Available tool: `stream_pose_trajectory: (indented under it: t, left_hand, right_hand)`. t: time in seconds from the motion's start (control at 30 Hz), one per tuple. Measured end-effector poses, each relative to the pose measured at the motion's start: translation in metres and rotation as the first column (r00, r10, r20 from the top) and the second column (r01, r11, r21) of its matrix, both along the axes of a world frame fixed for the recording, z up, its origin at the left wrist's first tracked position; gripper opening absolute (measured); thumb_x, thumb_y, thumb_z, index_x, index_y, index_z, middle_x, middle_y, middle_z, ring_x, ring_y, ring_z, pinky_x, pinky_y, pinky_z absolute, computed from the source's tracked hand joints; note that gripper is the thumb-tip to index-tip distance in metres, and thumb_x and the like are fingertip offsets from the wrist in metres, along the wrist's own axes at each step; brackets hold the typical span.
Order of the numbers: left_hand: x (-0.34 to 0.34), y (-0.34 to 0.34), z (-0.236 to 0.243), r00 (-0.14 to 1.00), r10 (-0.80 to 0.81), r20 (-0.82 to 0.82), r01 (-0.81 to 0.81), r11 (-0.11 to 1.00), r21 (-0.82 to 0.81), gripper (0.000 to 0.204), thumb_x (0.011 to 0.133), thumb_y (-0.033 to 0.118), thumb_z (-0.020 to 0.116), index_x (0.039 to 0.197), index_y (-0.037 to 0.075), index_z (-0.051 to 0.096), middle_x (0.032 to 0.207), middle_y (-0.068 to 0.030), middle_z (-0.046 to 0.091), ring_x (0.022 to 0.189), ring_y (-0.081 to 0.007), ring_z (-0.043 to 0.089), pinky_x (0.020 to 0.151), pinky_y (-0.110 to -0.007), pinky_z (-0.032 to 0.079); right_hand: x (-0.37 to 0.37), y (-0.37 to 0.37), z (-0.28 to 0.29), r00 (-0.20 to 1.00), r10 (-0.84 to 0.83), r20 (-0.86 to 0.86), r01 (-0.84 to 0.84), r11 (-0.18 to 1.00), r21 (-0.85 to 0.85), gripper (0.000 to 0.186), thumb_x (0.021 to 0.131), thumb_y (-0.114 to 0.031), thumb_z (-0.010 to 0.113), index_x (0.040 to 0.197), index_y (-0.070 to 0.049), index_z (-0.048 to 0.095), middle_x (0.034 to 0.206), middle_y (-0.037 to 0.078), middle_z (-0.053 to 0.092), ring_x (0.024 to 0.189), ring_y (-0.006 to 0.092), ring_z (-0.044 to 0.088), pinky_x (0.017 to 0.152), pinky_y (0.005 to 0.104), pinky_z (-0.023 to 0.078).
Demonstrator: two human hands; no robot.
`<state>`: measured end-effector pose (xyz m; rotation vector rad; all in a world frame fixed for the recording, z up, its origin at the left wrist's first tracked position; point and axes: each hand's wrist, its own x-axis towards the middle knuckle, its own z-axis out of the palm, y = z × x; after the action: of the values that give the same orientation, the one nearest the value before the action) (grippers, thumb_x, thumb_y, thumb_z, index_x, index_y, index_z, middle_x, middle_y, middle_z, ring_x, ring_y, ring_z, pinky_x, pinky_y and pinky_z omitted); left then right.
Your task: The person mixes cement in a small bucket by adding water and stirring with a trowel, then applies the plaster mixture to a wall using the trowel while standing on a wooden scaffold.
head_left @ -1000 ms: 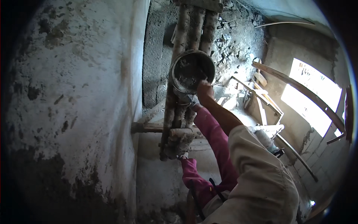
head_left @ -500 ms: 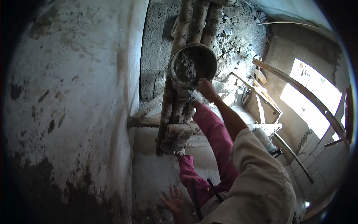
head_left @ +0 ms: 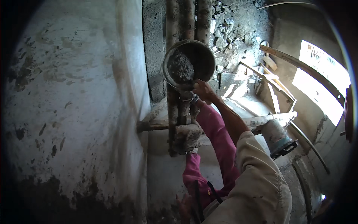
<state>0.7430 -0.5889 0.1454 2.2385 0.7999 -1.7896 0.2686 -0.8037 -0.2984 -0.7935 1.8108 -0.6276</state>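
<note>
A round bucket (head_left: 206, 67) stands on three mud-crusted poles laid side by side. Grey wet mortar (head_left: 181, 67) fills its left part, while the right side is in shadow. My right hand (head_left: 203, 90) is closed in a fist at the near right rim; what its fingers grip is hidden. Low in the view, my left hand (head_left: 184, 206) is in shadow, with fingers apart and nothing visible in it. My legs in pink trousers (head_left: 216, 138) reach forward to the poles (head_left: 173, 108), below my right arm's beige sleeve (head_left: 257, 175).
A stained plaster wall (head_left: 82, 93) rises close on the left. Stone rubble (head_left: 223, 37) lies beyond the poles. To the right are a wooden frame (head_left: 270, 80), a crosswise pole (head_left: 261, 120), a grey cylindrical container (head_left: 276, 136), a long plank (head_left: 298, 67) and a bright window opening (head_left: 317, 93).
The view has turned slightly, so the poles look more upright. My left hand, spread out before, has moved lower and further into shadow. My right fist stays at the bucket's rim.
</note>
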Motion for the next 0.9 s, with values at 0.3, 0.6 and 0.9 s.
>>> stream_pose_trajectory:
  t: [0.3,0.6,0.9]
  left_hand:
    - [0.043,-0.017,0.007,0.97,-0.242,-0.011,0.239,0.964,-0.113,0.067,0.099,0.053,0.041,0.152,0.02,0.019,0.142,-0.0151,0.047,0.116,-0.0294,0.057,0.094,-0.041,0.049]
    - [0.084,-0.009,0.037,0.832,-0.548,0.088,0.548,0.786,-0.285,0.059,0.103,0.041,0.038,0.155,0.023,0.016,0.136,-0.0138,0.055,0.112,-0.0245,0.061,0.077,-0.027,0.047]
    - [0.127,-0.06,0.138,0.773,-0.542,0.33,0.559,0.335,-0.759,0.066,0.104,0.042,0.039,0.154,0.004,0.016,0.142,-0.016,0.047,0.126,-0.0275,0.051,0.106,-0.038,0.04]
  right_hand:
    - [-0.009,0.028,0.043,0.986,-0.13,0.103,0.128,0.991,0.033,0.048,0.078,-0.028,0.07,0.117,-0.003,0.059,0.076,0.015,0.063,0.069,0.0248,0.062,0.063,0.0408,0.048]
    - [0.036,0.065,0.212,0.953,-0.299,0.045,0.302,0.949,-0.09,0.034,0.086,-0.032,0.066,0.101,-0.002,0.057,0.067,0.005,0.055,0.058,0.0101,0.052,0.051,0.0314,0.043]
    - [0.144,0.018,0.554,0.582,-0.405,0.705,0.639,0.764,-0.088,0.036,0.098,-0.045,0.051,0.105,-0.01,0.053,0.069,0.0,0.052,0.05,0.0106,0.051,0.041,0.0261,0.042]
